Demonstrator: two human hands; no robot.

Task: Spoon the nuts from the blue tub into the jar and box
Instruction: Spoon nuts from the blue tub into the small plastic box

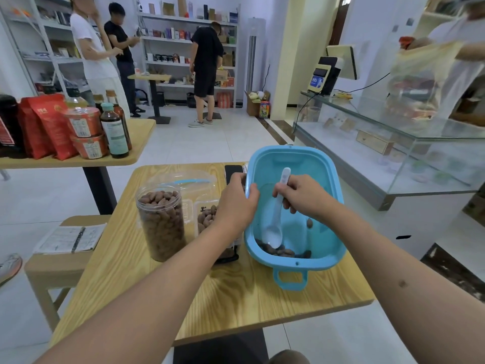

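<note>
Left of blue tub (325, 179): full jar (160, 222), clear box (203, 206) and phone (233, 171) crowd the table (236, 298). Near table edge bare wood, passable. Glass counter (393, 143) stands right, apart.

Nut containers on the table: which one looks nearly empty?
The blue tub: only a few nuts lie in its near corner, whereas the round jar is full almost to its rim.

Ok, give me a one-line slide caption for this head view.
Left hand grips the tilted blue tub while the right hand spoons its last nuts; jar nearly full.
</note>
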